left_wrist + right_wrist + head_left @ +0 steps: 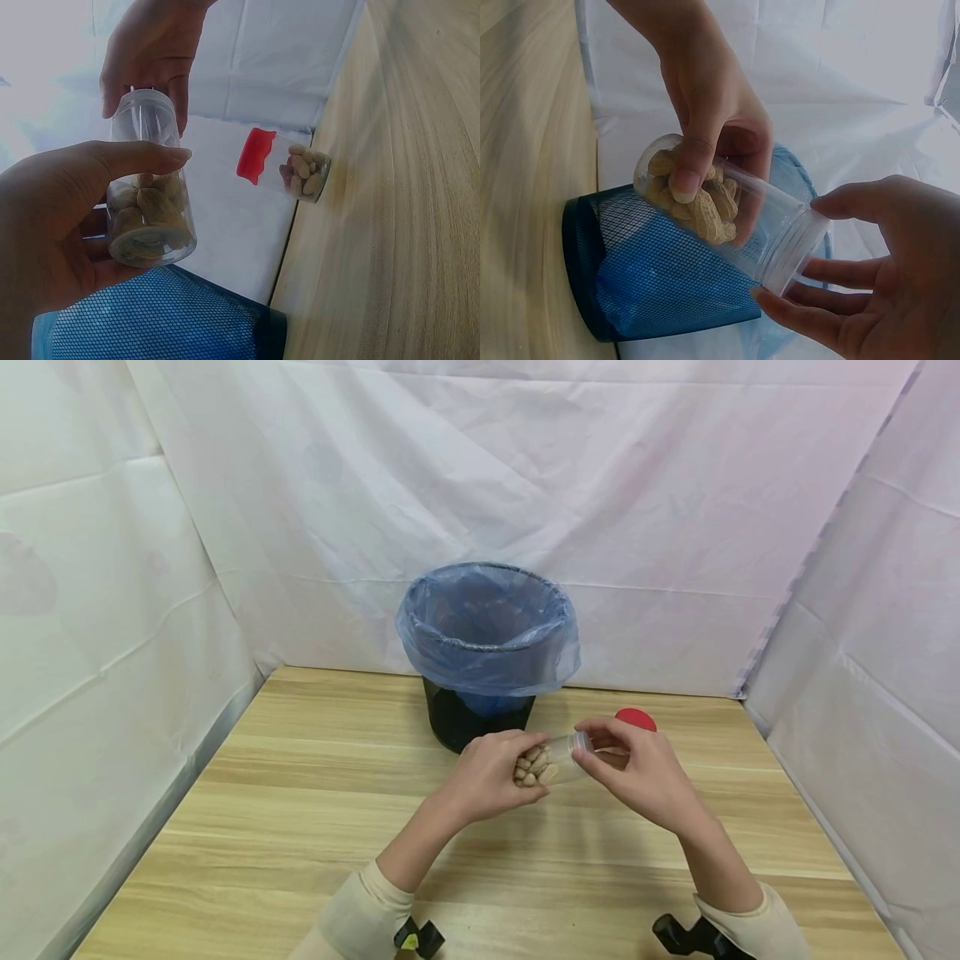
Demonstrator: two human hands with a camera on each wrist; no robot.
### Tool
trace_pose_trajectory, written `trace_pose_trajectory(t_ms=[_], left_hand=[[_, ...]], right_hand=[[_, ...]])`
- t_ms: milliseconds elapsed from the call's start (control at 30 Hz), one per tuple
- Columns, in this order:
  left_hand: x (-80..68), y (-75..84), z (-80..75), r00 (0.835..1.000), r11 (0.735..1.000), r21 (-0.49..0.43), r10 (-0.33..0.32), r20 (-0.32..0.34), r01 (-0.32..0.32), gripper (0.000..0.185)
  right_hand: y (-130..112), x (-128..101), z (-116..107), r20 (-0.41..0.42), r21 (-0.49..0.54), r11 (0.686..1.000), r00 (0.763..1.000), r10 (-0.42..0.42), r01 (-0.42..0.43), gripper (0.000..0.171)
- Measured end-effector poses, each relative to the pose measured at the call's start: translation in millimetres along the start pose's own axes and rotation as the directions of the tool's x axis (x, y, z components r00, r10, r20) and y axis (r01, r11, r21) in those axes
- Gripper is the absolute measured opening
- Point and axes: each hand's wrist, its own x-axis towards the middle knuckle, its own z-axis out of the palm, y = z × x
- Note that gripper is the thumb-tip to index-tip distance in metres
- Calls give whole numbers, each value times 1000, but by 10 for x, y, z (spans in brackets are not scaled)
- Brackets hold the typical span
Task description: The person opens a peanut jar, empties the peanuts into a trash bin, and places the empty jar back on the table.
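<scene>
A clear jar [561, 762] of unshelled peanuts [705, 214] lies tilted between both hands above the table, its base toward the left. My left hand [491, 770] grips it around the base end, thumb across the side. At the translucent mouth end [793, 251], the thumb and fingertips of my right hand [636, 768] pinch the rim from either side. The peanuts are gathered in the base half. Behind the right hand stands a second clear jar [306, 171] with a red lid [636, 719] and nuts inside; the head view shows only its lid.
A black mesh bin [480, 727] lined with a blue plastic bag [491, 668] stands at the back of the wooden table [300, 827], just beyond the left hand. White cloth [375, 468] hangs along the back and both sides.
</scene>
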Motion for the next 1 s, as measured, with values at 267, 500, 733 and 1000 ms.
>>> trace_pose_trajectory(t_ms=[267,500,733,1000], left_hand=[[2,1,-12,1000,1000,-8,-11,9,12,64],[1,15,-8,1000,1000,7,5,4,-5,64],[-6,17,4,1000,999,29,15,4,-15,64],[-6,15,0,1000,1000,22,5,7,-5,63]], right_hand=[[-4,0,-3,10,23,1000,1000,-7,7,45],[-32,2,2,-76,-152,984,994,85,-95,47],[-28,12,13,-62,-151,984,994,85,-94,45],[-24,1,10,-20,-93,994,998,63,-65,44]])
